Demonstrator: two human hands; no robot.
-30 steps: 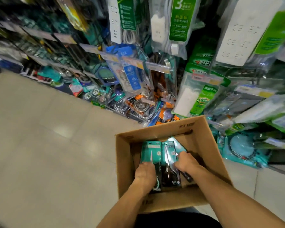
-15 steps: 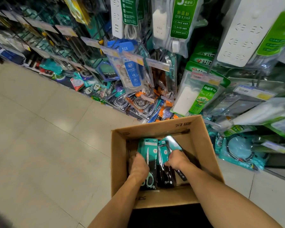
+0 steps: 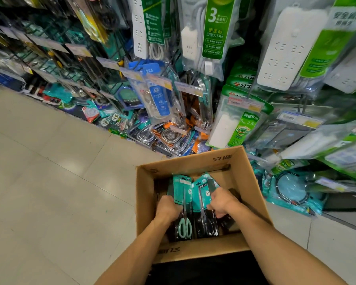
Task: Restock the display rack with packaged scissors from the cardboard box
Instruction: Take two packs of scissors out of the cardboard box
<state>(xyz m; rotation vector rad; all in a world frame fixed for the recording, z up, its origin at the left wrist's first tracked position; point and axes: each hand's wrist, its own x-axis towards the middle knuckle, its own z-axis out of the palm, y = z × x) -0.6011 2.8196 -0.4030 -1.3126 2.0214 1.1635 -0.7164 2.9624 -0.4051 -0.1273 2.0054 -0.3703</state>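
Both hands were down in the cardboard box: left hand gripped the mint-handled scissors pack, right hand pinched the black-handled pack. Light, stiff, slippery cards, I judged; best held by the edges.

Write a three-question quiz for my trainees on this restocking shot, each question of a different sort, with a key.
1. True or false: both hands are inside the cardboard box.
2. The left hand grips a pack of scissors whose handles are: A mint green, B red, C yellow.
3. What sort of goods hang on the rack directly above the box?

Key:
1. True; the right hand grips a pack with dark handles beside it.
2. A.
3. Packaged white power strips.
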